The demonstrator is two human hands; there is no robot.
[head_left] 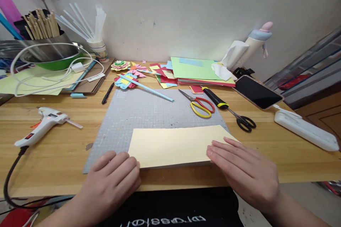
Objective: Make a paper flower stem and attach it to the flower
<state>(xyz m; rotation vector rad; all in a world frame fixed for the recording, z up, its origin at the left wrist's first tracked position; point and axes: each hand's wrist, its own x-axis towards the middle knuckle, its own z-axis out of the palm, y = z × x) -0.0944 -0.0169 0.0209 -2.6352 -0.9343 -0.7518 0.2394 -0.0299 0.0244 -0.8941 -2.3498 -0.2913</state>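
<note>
A pale yellow sheet of paper lies across the near part of a grey cutting mat. At its left near corner, my left hand is closed on the edge, the fingers curled and the thumb hidden. My right hand rests on the sheet's right end with fingers stretched out flat. Beyond the paper lie scissors with red and yellow handles, blades apart. A paper flower with a light blue stem reaches onto the mat's far side.
On the left lies a white glue gun with a black cord. A black pen, black-handled scissors, a phone, a white power strip and stacked coloured paper surround the mat. Straws in paper cups stand by the wall.
</note>
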